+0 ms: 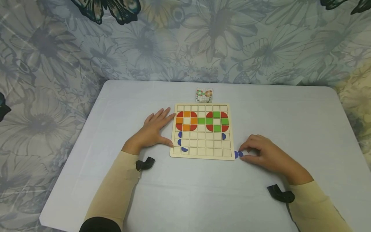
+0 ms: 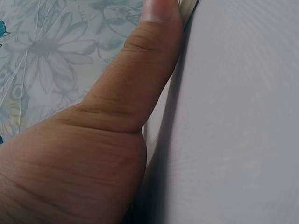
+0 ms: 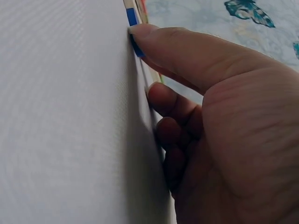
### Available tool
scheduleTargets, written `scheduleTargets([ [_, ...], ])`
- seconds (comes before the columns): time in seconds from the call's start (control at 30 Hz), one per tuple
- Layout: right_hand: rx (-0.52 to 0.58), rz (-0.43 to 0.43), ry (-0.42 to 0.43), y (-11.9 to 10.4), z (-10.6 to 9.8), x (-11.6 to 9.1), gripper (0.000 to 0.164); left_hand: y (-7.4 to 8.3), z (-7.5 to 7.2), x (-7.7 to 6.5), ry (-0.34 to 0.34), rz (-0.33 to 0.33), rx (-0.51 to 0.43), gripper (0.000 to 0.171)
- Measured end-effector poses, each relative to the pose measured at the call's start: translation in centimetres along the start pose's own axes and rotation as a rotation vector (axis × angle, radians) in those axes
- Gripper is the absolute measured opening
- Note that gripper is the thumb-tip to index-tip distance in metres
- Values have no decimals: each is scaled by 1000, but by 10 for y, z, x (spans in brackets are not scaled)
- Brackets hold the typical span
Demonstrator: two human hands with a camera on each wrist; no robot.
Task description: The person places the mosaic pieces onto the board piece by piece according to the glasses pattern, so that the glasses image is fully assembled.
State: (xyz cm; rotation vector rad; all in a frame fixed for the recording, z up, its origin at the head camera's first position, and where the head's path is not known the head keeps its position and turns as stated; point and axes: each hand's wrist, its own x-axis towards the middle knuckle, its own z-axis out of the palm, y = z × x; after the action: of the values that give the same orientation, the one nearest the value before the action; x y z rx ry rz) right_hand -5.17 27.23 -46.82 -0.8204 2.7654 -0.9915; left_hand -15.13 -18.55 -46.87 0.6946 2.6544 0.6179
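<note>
A square wooden grid board (image 1: 202, 152) lies on the table, its upper rows filled with red, orange and green pieces. Spread along the board's left edge is my left hand (image 1: 152, 131), fingers straight, with thumb and forefinger touching the rim. At the lower right corner my right hand (image 1: 266, 154) pinches a blue half-round piece (image 1: 241, 154) between thumb and fingers. A second blue half-round piece (image 1: 236, 154) lies between it and the board. In the right wrist view the thumb (image 3: 173, 46) presses on blue (image 3: 132, 17); the far fingers are partly hidden.
Three blue half-round pieces (image 1: 184, 149) sit on the board's lower left, and one blue piece (image 1: 223, 136) on its right. Behind the board lies a small pattern card (image 1: 204, 95). The white table (image 1: 185, 199) meets a flowered cloth backdrop (image 1: 203, 48).
</note>
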Motion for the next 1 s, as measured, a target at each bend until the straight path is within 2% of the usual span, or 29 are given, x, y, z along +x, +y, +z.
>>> scheduleTargets([
  [0.33,-5,34,45,-3,1,0,29,-1,1,1,4,5,-4,134],
  [0.5,-11,45,28,-2,0,0,31,-1,0,1,2,4,-6,134],
  [1.0,-11,14,31,-4,-1,0,30,0,0,0,-4,-3,-1,134],
])
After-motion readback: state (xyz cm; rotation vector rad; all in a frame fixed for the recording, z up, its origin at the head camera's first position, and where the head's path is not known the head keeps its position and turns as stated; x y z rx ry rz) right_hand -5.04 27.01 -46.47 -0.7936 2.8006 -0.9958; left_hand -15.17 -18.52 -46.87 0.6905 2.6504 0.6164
